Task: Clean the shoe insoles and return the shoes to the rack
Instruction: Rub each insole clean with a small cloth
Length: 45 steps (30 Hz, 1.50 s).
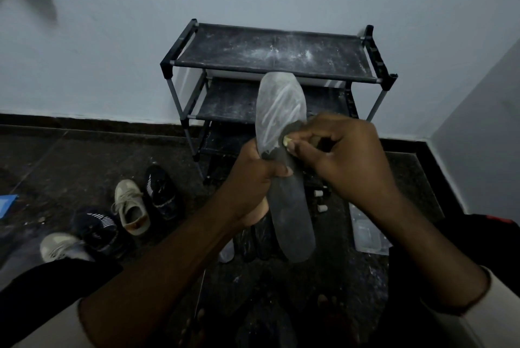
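While left grip [250,178] holds dark flat insole [292,223] mid-length, right grip [343,156] pinches pale wad [287,139] against whitish, streaked toe end; powder-dusted fabric rack [270,52] behind.

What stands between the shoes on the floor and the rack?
Nothing visible. The shoes sit on open floor left of the rack; the insole in the left hand merely overlaps its lower shelves in view.

Dark floor [84,156] bears a dusty black shoe rack [270,52] against the wall. Left of the rack lie two pale sneakers [131,207] and two dark striped shoes [161,192]; right of it, a clear plastic tray [368,232].
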Tool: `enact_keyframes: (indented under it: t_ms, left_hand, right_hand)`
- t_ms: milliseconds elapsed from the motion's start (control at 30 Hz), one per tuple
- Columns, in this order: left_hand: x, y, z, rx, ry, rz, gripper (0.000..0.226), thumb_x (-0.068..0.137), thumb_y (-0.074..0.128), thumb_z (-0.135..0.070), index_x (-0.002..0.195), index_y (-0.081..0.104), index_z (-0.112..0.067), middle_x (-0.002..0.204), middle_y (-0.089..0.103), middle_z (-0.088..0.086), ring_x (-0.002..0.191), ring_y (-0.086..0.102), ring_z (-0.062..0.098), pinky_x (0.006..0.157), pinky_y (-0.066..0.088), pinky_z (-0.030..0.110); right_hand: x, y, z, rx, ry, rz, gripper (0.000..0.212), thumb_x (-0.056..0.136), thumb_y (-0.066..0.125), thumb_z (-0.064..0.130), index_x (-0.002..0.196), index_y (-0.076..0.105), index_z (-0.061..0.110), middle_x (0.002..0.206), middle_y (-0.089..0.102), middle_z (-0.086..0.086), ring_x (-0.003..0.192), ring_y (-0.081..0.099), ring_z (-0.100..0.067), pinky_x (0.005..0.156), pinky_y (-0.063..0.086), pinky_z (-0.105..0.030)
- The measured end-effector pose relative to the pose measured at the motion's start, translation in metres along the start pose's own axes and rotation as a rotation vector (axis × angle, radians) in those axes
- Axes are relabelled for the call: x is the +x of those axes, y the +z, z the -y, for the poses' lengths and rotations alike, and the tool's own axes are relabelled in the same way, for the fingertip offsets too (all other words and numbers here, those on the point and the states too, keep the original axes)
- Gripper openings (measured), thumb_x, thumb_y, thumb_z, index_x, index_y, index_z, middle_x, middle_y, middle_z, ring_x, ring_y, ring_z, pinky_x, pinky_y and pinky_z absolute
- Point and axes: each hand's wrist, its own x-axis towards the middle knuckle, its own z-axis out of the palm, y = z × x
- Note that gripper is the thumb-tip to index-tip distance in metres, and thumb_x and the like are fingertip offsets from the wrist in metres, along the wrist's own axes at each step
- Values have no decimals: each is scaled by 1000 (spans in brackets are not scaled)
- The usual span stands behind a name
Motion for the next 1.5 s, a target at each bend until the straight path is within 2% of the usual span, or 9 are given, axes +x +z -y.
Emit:
enact_keyframes:
  t_ms: [267,400,567,767,933,1100,1267,1433,1500]
  left_hand:
    - [0,0,3,18,19,24,44,70,54,17,106,68,-4,95,74,13,91,72,26,76,59,34]
    - [1,0,5,-3,3,8,47,65,57,13,100,73,-14,98,73,15,92,71,29,81,57,40]
    - [3,1,6,47,28,24,43,65,58,11,107,66,1,100,70,23,95,69,34,81,57,41]
    - [2,0,7,37,15,49,43,66,58,11,106,65,-3,102,68,20,94,68,31,80,56,38]
    - [6,-2,7,67,52,49,41,65,59,12,104,65,2,102,67,24,98,66,37,85,53,44]
    - [6,-3,10,65,33,81,46,65,58,12,108,64,-1,103,68,20,100,66,34,87,52,44]
    - [7,-6,8,92,66,110,42,64,57,15,105,61,4,95,65,18,94,64,30,78,54,35]
    - [6,-5,9,93,43,153,60,65,58,15,124,51,16,109,64,22,104,64,30,81,55,32]
    - [7,-6,9,112,49,148,51,65,58,14,116,54,15,105,61,24,101,61,34,80,53,33]
  right_hand:
    - [-4,7,5,67,-46,45,10,87,78,8,95,81,12,96,76,5,90,71,-5,81,59,-36]
    - [4,1,1,45,-24,-58,8,87,78,11,95,81,13,90,75,6,84,69,-5,77,58,-35]
    - [-3,10,7,118,-55,52,12,86,80,10,98,81,10,95,76,3,90,71,-6,81,59,-34]
    - [4,4,4,117,-26,-31,10,87,80,12,97,81,11,91,75,4,85,71,-7,78,58,-37]
    - [-1,4,5,125,-43,119,19,86,80,10,105,79,11,101,75,4,96,71,-6,85,58,-34]
    - [3,3,6,98,-53,71,18,87,80,12,104,79,12,95,75,4,89,71,-7,80,58,-35]
    - [2,-1,7,173,-62,208,20,86,78,5,106,79,10,103,76,4,96,72,-7,86,59,-36]
    - [6,5,9,149,-106,75,14,87,79,8,101,80,9,95,76,3,90,72,-9,79,60,-38]
    - [4,3,10,162,-118,114,15,87,79,7,102,80,8,96,76,2,90,72,-10,79,60,-36]
